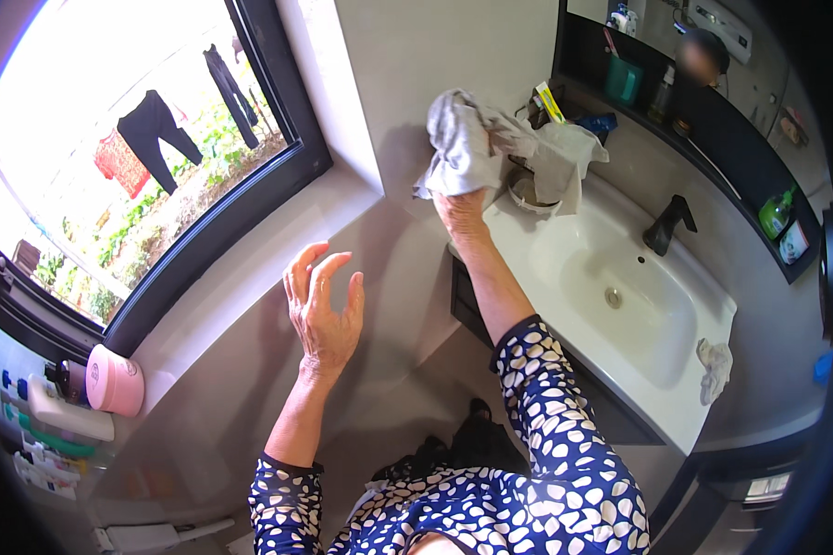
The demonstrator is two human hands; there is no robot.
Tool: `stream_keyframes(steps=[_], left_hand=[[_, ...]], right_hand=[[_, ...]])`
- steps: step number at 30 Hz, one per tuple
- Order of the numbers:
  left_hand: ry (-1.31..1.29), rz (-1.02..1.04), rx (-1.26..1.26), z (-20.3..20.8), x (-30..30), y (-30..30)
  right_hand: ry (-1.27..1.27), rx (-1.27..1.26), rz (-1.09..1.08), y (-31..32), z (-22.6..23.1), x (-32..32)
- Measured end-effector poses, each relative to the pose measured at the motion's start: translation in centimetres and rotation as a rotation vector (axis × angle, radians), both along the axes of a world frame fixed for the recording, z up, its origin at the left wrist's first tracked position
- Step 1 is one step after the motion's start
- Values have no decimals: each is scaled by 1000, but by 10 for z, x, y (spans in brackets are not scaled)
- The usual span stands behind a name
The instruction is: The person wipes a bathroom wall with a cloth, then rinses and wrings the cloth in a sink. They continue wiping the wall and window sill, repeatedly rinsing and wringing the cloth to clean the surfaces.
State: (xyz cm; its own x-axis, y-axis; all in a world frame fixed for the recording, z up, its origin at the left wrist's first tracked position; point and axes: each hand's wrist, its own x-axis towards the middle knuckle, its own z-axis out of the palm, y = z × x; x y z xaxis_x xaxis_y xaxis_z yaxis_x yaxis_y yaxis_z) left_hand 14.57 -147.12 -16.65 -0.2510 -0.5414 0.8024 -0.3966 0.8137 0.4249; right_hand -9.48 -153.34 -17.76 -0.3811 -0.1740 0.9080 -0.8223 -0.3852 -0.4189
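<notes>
Right hand (460, 209) grasping grey cloth (455, 139)
Cloth at twelve o'clock, covering its fingers; left hand (324, 310) released, loosely curled.

Daylight glares in through the window (60, 111), left of and beyond the left hand (326, 310); its thick dark frame (304, 157) meets a pale sill (250, 268) close by that hand. Plants grow outside. A plain greyish wall (407, 55) rises past the right hand (461, 208). To that hand's right, a white basin top (652, 375) sits over a dark cabinet (611, 407), with a black tap (665, 229), below a dark-shelved mirror (754, 65). Dull, shadowed floor (461, 365) shows below the right hand.
</notes>
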Motion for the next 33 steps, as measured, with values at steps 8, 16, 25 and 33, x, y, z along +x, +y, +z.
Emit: stream_keyframes(steps=[8, 16, 25, 33], left_hand=[[176, 16, 12, 24, -68, -52], [188, 6, -19, 44, -118, -89], [229, 53, 83, 40, -155, -101], [325, 192, -110, 25, -156, -124]], right_hand=[[94, 55, 214, -52, 13, 42], [567, 299, -271, -67, 38, -88], [84, 157, 154, -113, 77, -206], [592, 133, 282, -47, 116, -70]])
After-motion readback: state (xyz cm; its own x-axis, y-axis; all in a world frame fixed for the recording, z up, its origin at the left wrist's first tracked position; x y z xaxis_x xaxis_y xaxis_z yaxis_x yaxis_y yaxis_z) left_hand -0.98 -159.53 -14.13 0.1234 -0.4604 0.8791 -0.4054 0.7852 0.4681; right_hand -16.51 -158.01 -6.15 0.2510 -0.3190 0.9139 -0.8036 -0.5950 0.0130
